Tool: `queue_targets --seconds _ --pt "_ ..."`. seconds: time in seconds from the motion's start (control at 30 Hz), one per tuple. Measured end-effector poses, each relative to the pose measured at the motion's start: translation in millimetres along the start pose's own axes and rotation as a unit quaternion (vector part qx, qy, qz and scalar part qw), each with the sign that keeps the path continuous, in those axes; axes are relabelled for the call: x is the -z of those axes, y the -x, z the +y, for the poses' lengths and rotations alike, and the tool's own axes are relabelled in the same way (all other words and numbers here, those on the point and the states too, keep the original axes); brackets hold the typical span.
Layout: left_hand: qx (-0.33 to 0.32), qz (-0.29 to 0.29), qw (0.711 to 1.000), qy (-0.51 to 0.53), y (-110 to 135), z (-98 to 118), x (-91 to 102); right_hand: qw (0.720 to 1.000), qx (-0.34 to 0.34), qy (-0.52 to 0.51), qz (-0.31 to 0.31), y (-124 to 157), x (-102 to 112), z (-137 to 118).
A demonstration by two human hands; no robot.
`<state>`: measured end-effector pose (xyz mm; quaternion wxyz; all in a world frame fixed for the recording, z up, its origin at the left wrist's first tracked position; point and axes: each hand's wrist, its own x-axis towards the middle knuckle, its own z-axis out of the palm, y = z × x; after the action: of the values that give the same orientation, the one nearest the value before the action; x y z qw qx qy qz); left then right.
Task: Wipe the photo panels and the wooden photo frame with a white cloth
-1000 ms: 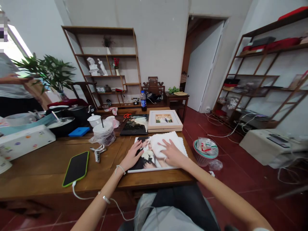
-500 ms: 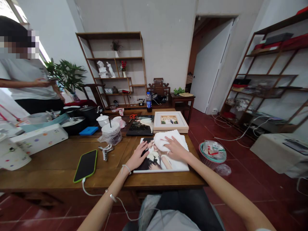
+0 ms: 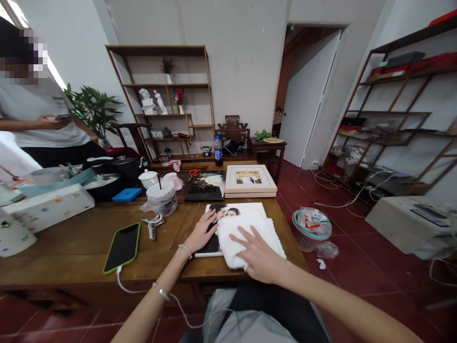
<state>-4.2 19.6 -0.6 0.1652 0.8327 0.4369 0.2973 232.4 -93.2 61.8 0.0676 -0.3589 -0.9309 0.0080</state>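
Note:
A photo print (image 3: 210, 245) of two people with their heads together lies flat near the table's front edge. My left hand (image 3: 203, 232) rests on its left side, fingers stretched out. Over the lower right of the print is a folded white towel (image 3: 228, 238), which hides much of the picture and hangs past its front edge. Pressing flat on this towel is my right hand (image 3: 259, 255), its fingers spread. Behind the print are a dark photo board (image 3: 203, 186) and a light-framed picture (image 3: 232, 178).
On the table (image 3: 78, 247) to my left are a charging phone (image 3: 122, 247), a metal stand (image 3: 153, 225), a bagged cup (image 3: 160, 195) and a blue box (image 3: 126, 194). A basket (image 3: 303, 231) stands on the floor at right. Another person (image 3: 46, 119) stands at far left.
My right hand has slid the towel toward me, down to the print's front edge. The upper part of the picture is now uncovered. My left hand has stayed on the print's left side.

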Motion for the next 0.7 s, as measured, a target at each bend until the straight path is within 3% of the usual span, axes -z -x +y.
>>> queue_targets --seconds 0.13,0.37,0.47,0.57,0.7 --pt "-0.002 -0.001 1.000 -0.002 1 -4 -2.2 1.000 -0.003 -0.008 -0.002 -8 1 4" --pt "0.002 0.000 1.000 0.005 2 -1 -0.3 0.996 -0.074 -0.018 0.046 -55 1 62" --pt "-0.007 0.008 1.000 0.014 2 1 2.0 0.994 -0.096 -0.011 0.058 -66 1 75" --pt "-0.002 0.013 1.000 0.022 1 1 2.7 0.994 -0.095 -0.005 0.052 -63 0 68" --pt "0.002 0.011 1.000 0.026 1 1 2.8 0.998 -0.063 -0.004 0.019 -41 -1 31"
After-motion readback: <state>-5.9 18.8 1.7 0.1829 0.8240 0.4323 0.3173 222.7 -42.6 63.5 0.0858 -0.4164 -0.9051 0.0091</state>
